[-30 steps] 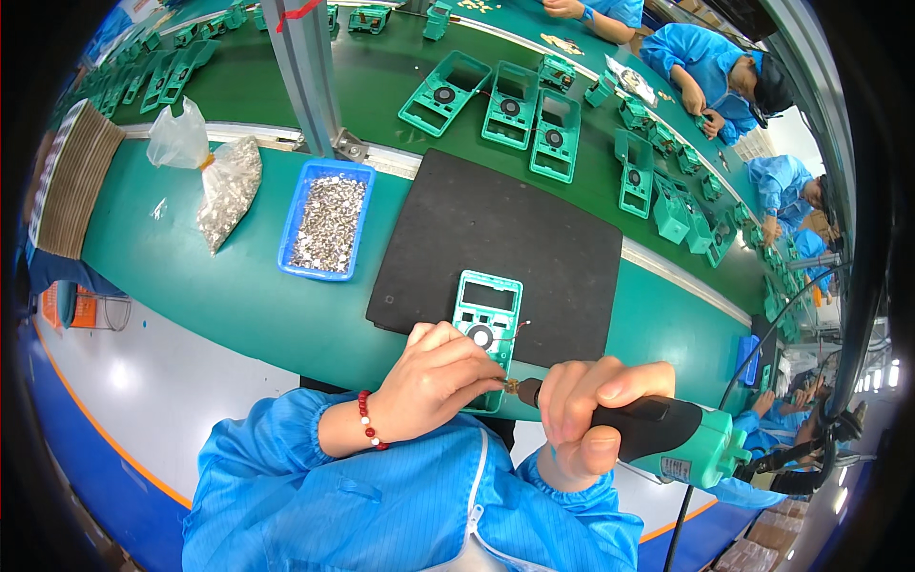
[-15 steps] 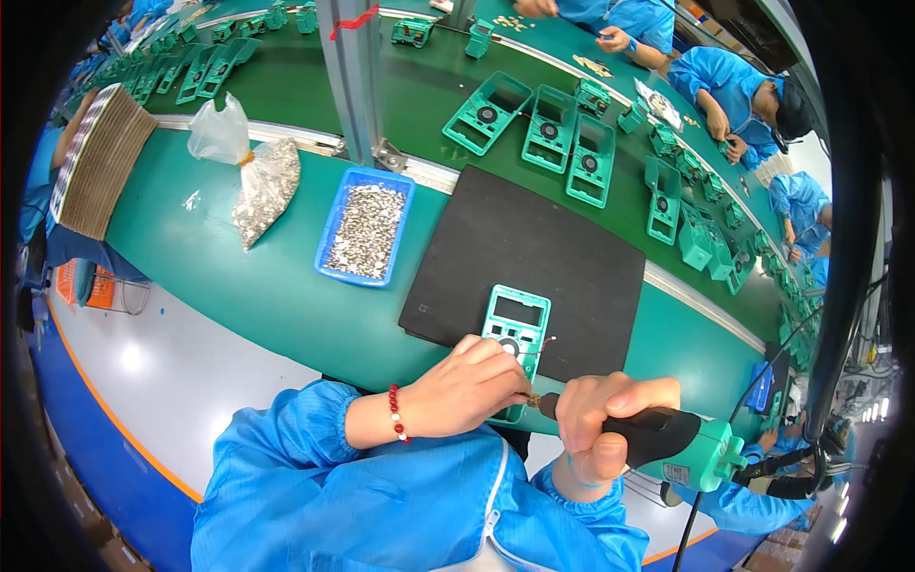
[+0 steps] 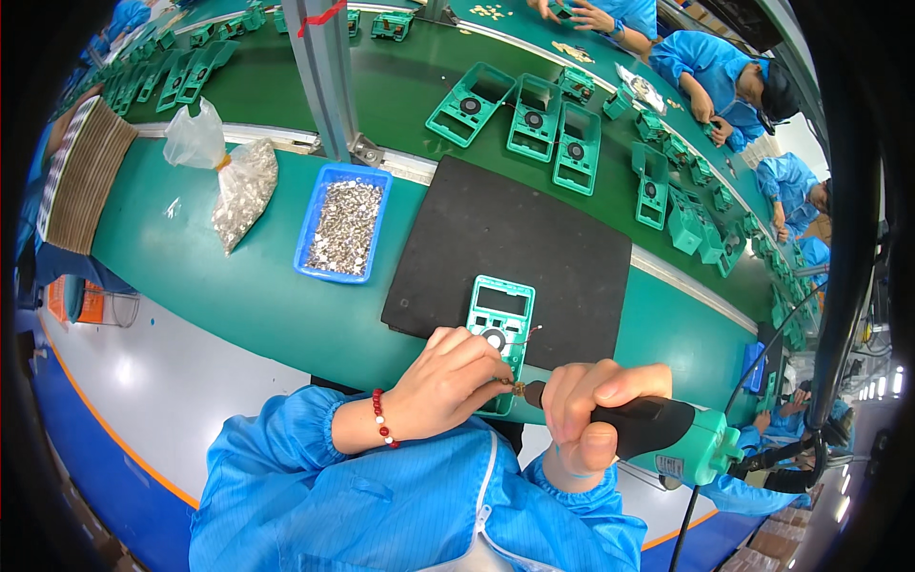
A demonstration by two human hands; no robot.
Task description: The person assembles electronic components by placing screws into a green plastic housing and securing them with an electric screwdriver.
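My right hand point(image 3: 596, 405) is wrapped round a green and black electric screwdriver point(image 3: 658, 434), held nearly level with its bit pointing left. My left hand point(image 3: 446, 377), with a red bead bracelet at the wrist, pinches its fingertips together right at the tip of the bit; what they hold is too small to make out. Beneath and just beyond these fingers lies a green plastic housing point(image 3: 522, 297) with a rectangular window and a round speaker point(image 3: 494, 338). A thin wire sticks out from its right side. The left hand covers part of its lower half.
The housing lies on a black mat point(image 3: 505, 229). Left of it stand a blue tray point(image 3: 303, 243) of small metal screws and a tied plastic bag point(image 3: 246, 195) of similar parts. Beyond a metal post point(image 3: 319, 76), more green housings point(image 3: 577, 148) line the belt. Co-workers point(image 3: 710, 81) sit across.
The view has shifted slightly, so most things sit a little further left. Both hands keep their grip, the left fingertips still at the screwdriver's bit.
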